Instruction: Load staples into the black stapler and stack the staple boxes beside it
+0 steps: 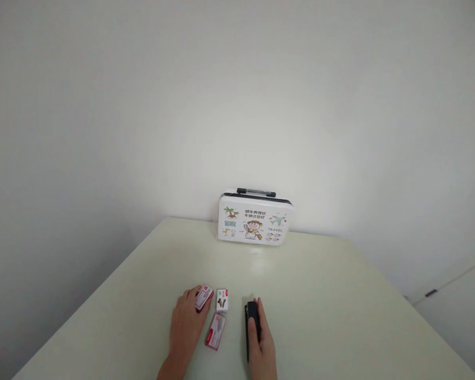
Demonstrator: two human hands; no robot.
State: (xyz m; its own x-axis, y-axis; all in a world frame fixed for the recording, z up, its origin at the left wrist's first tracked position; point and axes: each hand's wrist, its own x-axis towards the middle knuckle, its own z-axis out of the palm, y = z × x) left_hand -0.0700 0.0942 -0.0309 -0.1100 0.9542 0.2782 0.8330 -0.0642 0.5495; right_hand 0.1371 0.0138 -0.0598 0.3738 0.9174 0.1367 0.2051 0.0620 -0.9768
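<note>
My left hand (pixel 187 322) is closed around a small red-and-white staple box (pixel 204 297), with fingers on its far side and the thumb on its near side. Just right of it stands a white box with a dark clip-like picture (pixel 222 302). Nearer to me, a second red-and-white staple box (pixel 215 331) lies flat and slanted. My right hand (pixel 262 338) grips a black stapler (pixel 253 316) that points away from me. The thumb lies along its top and the fingers wrap its right side.
At the table's back, a white carrying case (pixel 255 219) with cartoon prints and a black handle leans near the wall (pixel 237 105). The pale table (pixel 320 295) narrows toward the far edge. A thin cord with a dark piece (pixel 431 292) runs at the right.
</note>
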